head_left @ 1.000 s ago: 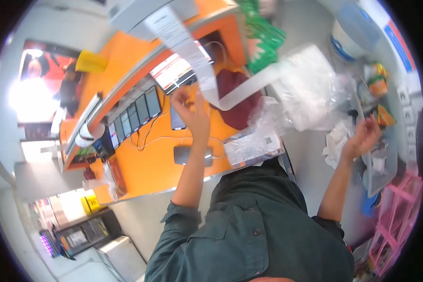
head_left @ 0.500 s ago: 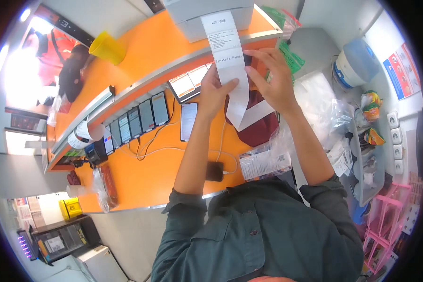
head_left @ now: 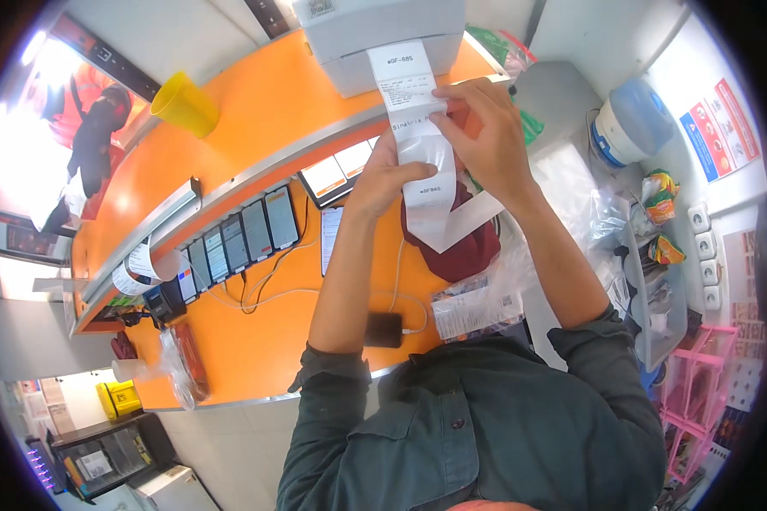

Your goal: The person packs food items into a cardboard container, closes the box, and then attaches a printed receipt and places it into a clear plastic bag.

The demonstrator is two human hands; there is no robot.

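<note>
A long strip of white printed labels hangs from the front of a white label printer at the top. Its lower end bends back to the right in a loose fold. My left hand pinches the strip's left edge, thumb on its face. On the right edge my right hand pinches it higher up with thumb and index finger. Below the strip lies a dark red cloth item, partly covered by it. A tablet shows behind my left wrist.
On the orange counter, several phones lean in a row beside cables and a dark phone. A yellow cup stands on the upper shelf. At right are clear plastic bags, a grey bin and a water jug.
The view has shifted slightly. My right thumb and index finger have closed onto the strip's edge, and more of its lower part now faces up. My left hand keeps its hold.
</note>
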